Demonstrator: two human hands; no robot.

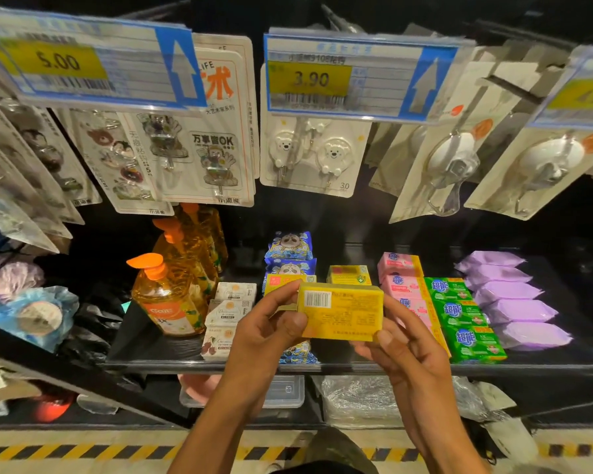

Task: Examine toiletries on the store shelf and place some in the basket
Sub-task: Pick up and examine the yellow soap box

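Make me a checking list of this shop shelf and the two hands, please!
Surface: black shelf, stocked with rows of soaps and bottles.
Job's things: yellow soap box, barcode side facing up, held in front of the shelf; no basket in view.
Clutter: orange pump bottles, green soap packs, purple packs, hanging hook packs.
Hands: left hand grips the box's left end; right hand grips its right end.
Cables: nothing seen.
Surroundings: price tags above; striped floor tape below.

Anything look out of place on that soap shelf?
A yellow box sits among the blue panda packs, just behind the held box; its own row seems one over. Other rows look tidy.
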